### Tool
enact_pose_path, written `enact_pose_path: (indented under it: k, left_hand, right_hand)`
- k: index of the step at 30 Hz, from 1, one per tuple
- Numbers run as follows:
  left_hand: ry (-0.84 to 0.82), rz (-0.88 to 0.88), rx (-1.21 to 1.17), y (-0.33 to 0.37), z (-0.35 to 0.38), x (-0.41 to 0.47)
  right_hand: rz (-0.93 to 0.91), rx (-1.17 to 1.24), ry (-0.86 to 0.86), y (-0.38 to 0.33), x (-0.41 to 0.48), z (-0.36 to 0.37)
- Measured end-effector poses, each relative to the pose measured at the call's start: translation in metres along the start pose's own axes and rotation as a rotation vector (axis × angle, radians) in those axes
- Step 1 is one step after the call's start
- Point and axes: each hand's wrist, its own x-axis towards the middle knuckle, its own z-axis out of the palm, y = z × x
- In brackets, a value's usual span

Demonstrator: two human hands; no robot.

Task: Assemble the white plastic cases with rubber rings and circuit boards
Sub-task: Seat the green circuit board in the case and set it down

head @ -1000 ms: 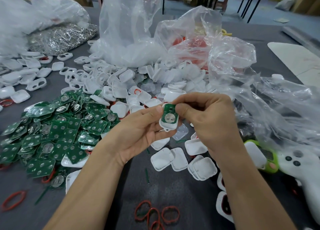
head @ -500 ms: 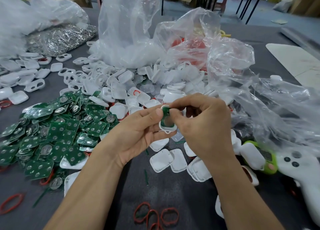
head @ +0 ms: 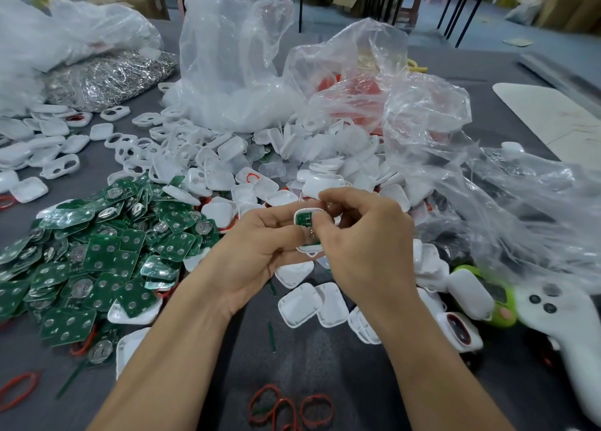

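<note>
Over the grey tabletop (head: 309,359): left hand (head: 260,245) grips a small white rounded plastic case (head: 309,249), open face up, long axis running away from the person, loop end nearest. Green circuit board (head: 303,220) sits inside. Right hand (head: 367,248) pinches the far end, thumb on the board. Three red rubber rings (head: 289,411) lie nearer; green board pile (head: 97,251) left; white case heap (head: 227,170) behind.

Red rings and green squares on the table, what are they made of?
The red rings look like rubber: thin, matte loops lying bent out of round, so probably soft and stretchy. The green squares look like circuit boards: flat, stiff, glossy green sheets with round silvery spots that seem to be metal.
</note>
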Motion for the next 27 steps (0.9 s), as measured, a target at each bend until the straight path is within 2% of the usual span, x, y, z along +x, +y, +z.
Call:
enact_pose_path:
  k: [10,17,20,22,25,27]
  left_hand:
    - [0.049,0.010,0.018,-0.002,0.001,0.000]
    - [0.049,0.038,0.071,-0.003,0.002,-0.002]
    - [0.054,0.036,0.062,-0.003,0.001,-0.002]
    - [0.058,0.039,0.084,-0.003,0.000,-0.001]
    - [0.075,0.046,0.092,-0.003,-0.001,0.000]
    - [0.082,0.057,0.093,-0.003,-0.002,-0.001]
  right_hand:
    - [0.026,0.007,0.012,0.002,0.001,0.001]
    - [0.104,0.107,0.006,0.003,0.003,-0.001]
    - [0.017,0.087,0.002,0.003,0.004,-0.006]
    - [-0.074,0.036,-0.057,0.004,0.005,-0.010]
    - [-0.111,-0.039,-0.180,0.005,0.005,-0.011]
    - [-0.135,-0.102,-0.204,0.006,0.006,-0.011]
